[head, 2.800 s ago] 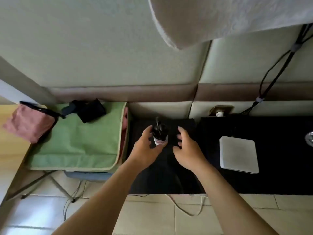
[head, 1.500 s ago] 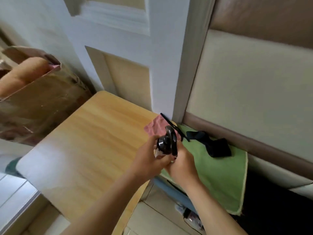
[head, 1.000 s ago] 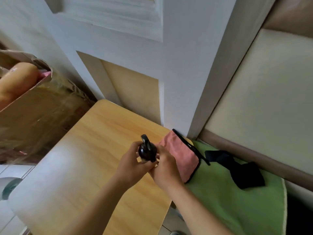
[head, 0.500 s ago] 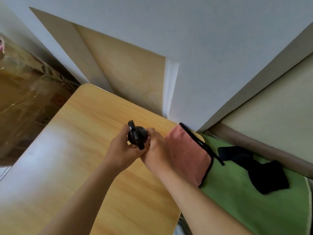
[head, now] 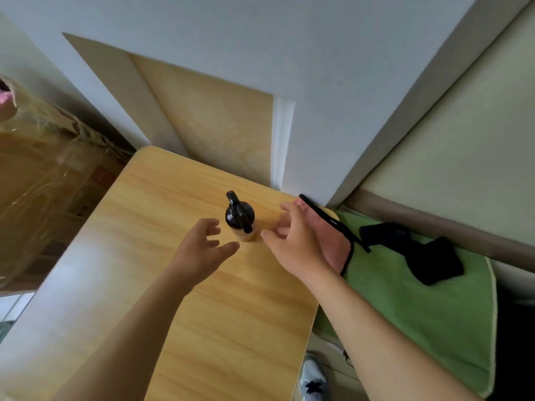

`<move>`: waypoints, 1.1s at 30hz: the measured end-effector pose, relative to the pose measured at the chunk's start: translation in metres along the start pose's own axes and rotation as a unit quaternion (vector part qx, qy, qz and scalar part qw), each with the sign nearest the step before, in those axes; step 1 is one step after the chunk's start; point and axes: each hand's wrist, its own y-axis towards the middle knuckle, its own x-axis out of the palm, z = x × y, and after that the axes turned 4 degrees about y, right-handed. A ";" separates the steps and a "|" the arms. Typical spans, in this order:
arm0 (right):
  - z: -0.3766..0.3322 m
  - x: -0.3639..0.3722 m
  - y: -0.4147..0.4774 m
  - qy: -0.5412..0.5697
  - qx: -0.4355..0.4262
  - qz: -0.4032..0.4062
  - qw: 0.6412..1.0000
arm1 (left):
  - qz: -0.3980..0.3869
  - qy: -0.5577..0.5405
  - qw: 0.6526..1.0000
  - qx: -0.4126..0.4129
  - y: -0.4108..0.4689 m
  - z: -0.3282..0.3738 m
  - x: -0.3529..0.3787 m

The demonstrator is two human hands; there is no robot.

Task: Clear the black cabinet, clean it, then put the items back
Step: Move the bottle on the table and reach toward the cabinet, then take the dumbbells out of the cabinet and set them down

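The pump bottle (head: 240,219) stands upright toward the far side of the bench (head: 231,314). The left hand (head: 199,247) and right hand (head: 292,241) flank it, both spread wide and empty. It looks light, rigid and probably slick (top-heavy too), so I would grip it round the body, not the nozzle.

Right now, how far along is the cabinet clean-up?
Done: one pump bottle stands upright on the wooden table, off the black cabinet. In hand: nothing; the left hand and right hand are open either side of it. Left: any other items, the cleaning, putting things back; only the cabinet's edge shows.
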 end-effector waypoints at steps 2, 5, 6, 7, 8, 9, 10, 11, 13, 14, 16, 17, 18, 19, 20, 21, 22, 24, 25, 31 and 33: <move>-0.005 -0.026 -0.024 0.041 0.018 0.027 0.999 | 0.004 0.006 1.000 -0.014 -0.027 -0.002 -0.009; -0.006 -0.069 -0.070 0.084 0.035 0.091 0.992 | -0.008 0.036 0.999 -0.013 -0.069 0.005 -0.014; -0.005 -0.083 -0.086 0.095 0.038 0.105 0.989 | -0.015 0.048 0.999 -0.007 -0.081 0.011 -0.011; -0.003 -0.097 -0.102 0.106 0.038 0.117 0.987 | -0.026 0.060 0.998 0.005 -0.092 0.020 -0.005; 0.000 -0.111 -0.117 0.114 0.037 0.130 0.984 | -0.044 0.073 0.996 0.021 -0.102 0.030 0.004; 0.005 -0.126 -0.132 0.121 0.034 0.145 0.981 | -0.064 0.086 0.993 0.039 -0.112 0.042 0.016; 0.011 -0.141 -0.147 0.128 0.032 0.160 0.978 | -0.081 0.096 0.990 0.056 -0.121 0.054 0.032; 0.019 -0.156 -0.161 0.133 0.032 0.175 0.975 | -0.095 0.102 0.988 0.072 -0.128 0.067 0.050; 0.038 -0.186 -0.193 0.145 0.039 0.202 0.968 | -0.118 0.106 0.982 0.104 -0.144 0.091 0.089; 0.049 -0.202 -0.210 0.154 0.044 0.217 0.963 | -0.126 0.105 0.979 0.122 -0.154 0.102 0.110; 0.072 -0.234 -0.247 0.163 0.053 0.248 0.953 | -0.144 0.100 0.973 0.153 -0.178 0.120 0.155; 0.084 -0.251 -0.268 0.165 0.055 0.263 0.949 | -0.155 0.097 0.969 0.164 -0.194 0.127 0.179; 0.096 -0.268 -0.290 0.168 0.056 0.275 0.945 | -0.163 0.097 0.967 0.172 -0.211 0.133 0.202; 0.109 -0.286 -0.314 0.173 0.056 0.285 0.941 | -0.172 0.099 0.964 0.177 -0.230 0.139 0.226; 0.122 -0.303 -0.340 0.177 0.060 0.295 0.937 | -0.180 0.100 0.962 0.180 -0.249 0.143 0.250; 0.136 -0.319 -0.367 0.183 0.064 0.309 0.931 | -0.189 0.100 0.959 0.184 -0.271 0.148 0.273; 0.150 -0.335 -0.394 0.187 0.067 0.324 0.925 | -0.200 0.100 0.956 0.187 -0.293 0.153 0.296; 0.175 -0.362 -0.446 0.186 0.078 0.345 0.917 | -0.224 0.114 0.949 0.191 -0.337 0.161 0.336; 0.186 -0.374 -0.469 0.186 0.085 0.354 0.913 | -0.236 0.123 0.944 0.195 -0.359 0.166 0.354; 0.238 -0.418 -0.560 0.192 0.120 0.380 0.897 | -0.291 0.153 0.919 0.218 -0.437 0.186 0.436; 0.250 -0.423 -0.569 0.192 0.126 0.383 0.895 | -0.303 0.156 0.913 0.222 -0.441 0.188 0.452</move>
